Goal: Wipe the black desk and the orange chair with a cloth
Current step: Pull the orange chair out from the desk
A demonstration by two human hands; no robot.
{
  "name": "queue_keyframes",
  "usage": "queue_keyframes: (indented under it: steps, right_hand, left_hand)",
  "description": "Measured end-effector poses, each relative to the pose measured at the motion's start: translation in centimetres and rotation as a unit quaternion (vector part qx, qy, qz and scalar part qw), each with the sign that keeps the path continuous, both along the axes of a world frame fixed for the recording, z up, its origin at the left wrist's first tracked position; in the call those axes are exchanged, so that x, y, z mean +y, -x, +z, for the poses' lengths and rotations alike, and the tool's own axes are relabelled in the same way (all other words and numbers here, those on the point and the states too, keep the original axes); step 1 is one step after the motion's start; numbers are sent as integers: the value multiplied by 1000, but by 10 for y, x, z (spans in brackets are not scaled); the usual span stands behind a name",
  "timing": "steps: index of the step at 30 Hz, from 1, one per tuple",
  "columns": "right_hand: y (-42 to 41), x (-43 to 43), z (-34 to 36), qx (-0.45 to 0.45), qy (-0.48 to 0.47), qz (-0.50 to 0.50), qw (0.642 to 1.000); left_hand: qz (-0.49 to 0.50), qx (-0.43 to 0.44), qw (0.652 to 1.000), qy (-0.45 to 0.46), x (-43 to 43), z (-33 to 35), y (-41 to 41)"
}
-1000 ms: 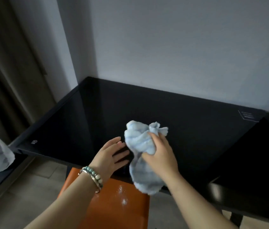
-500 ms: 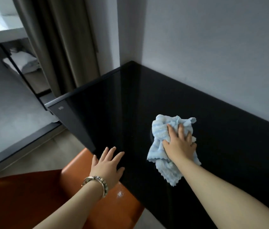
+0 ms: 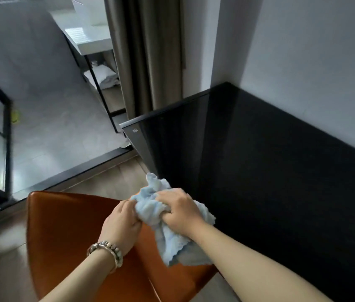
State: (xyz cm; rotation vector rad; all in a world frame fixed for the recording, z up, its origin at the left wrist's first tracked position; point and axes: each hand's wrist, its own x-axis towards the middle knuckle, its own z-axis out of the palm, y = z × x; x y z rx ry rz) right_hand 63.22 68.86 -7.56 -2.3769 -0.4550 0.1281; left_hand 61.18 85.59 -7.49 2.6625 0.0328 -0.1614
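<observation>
Both hands are on the light blue cloth [image 3: 150, 209], bunched up over the near left corner area of the black desk surface [image 3: 270, 171], at its front edge above the orange chair [image 3: 63, 225]. Right hand [image 3: 180, 211] has fingers curled down around the wad of cloth, gripping it from the top. Left hand [image 3: 122, 225] is curled too, fingertips pinching the left side of the same cloth. One loose end of the cloth sticks up past the hands, another hangs down below the right wrist over the chair seat. Chair is pushed in just beside the desk, seat partly under the edge. Left wrist wears a beaded bracelet [image 3: 106, 251]. Desk surface is glossy and sits in a corner against a grey wall [image 3: 314, 62]. A brown curtain [image 3: 146, 51] hangs left of the desk, and a dark-framed glass partition [image 3: 41, 105] is further left. Wood-look floor [image 3: 111, 177] shows between the chair and the partition.
</observation>
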Motion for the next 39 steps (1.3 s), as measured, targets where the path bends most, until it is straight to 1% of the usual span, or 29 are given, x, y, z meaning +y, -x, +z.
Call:
queue_keyframes:
  steps: [1,2,3,4,6,7,8,10,12,13,14,15,17,20,22,24,26,27,28,29,30,32,35,36,38,39]
  right_hand:
    - [-1,-4,-1,-63,-17,-50,997]
    - [-3,-14,-2,-121,-2,-118,986]
    - [-5,-26,-2,-145,36,-181,972]
    - [-5,-39,0,-124,96,-233,960]
    - [2,-53,-3,-14,214,-272,938]
    - [9,-50,-5,15,247,-267,931]
    - [18,-41,-8,16,252,-254,934]
    - [38,-10,-10,-1,202,-210,957]
    - [57,20,-6,29,97,-163,981]
    - [65,31,-4,39,47,-152,986]
    - [73,40,-4,38,18,-156,987]
    - [80,47,-5,35,8,-170,985]
    - [93,60,-7,42,-10,-213,976]
    - [113,84,-7,92,-82,-257,958]
    - [129,97,-10,119,-101,-264,952]
    - [143,105,-13,132,-97,-265,950]
    - [153,112,-17,140,-73,-248,956]
    - [155,115,-20,143,-65,-242,957]
    - [156,119,-21,150,-65,-244,956]
    - [155,122,-22,160,-74,-245,953]
    - [153,126,-24,179,-80,-247,949]
    - [147,133,-29,204,-85,-253,942]
    - [142,142,-46,268,-72,-244,929]
    - [141,143,-52,297,-72,-253,918]
    - [140,140,-66,347,-92,-307,882]
    - [142,137,-72,356,-120,-341,861]
  left_hand:
    - [2,-4,1000,1,5,0,2]
    - [-3,-9,1000,-4,11,-1,4]
    - [-8,-14,1000,-8,16,-2,7]
    - [-11,-21,1000,-9,20,-3,10]
    - [-14,-21,1000,-18,27,-3,15]
    - [-20,-12,999,-27,30,-3,19]
    - [-28,1,999,-41,33,-2,23]
    - [-49,65,993,-88,41,4,32]
    - [-94,147,970,-168,53,13,45]
    - [-115,171,958,-199,59,17,53]
    - [-127,180,951,-216,66,20,60]
    - [-128,176,950,-222,74,22,68]
    - [-97,150,960,-217,95,24,80]
    - [-35,112,973,-199,126,16,98]
    - [-3,107,977,-186,144,8,108]
    - [40,111,984,-133,155,-1,114]
    - [122,85,989,-17,157,-7,118]
    - [180,69,980,57,158,-11,118]
    - [239,63,960,130,158,-13,118]
    - [287,74,934,197,158,-17,117]
    - [321,99,906,257,157,-20,116]
    - [353,153,858,340,152,-23,113]
    - [394,208,789,423,147,-25,104]
    - [400,226,774,436,146,-24,100]
    - [403,242,772,428,144,-24,94]
    - [405,239,775,422,144,-24,92]
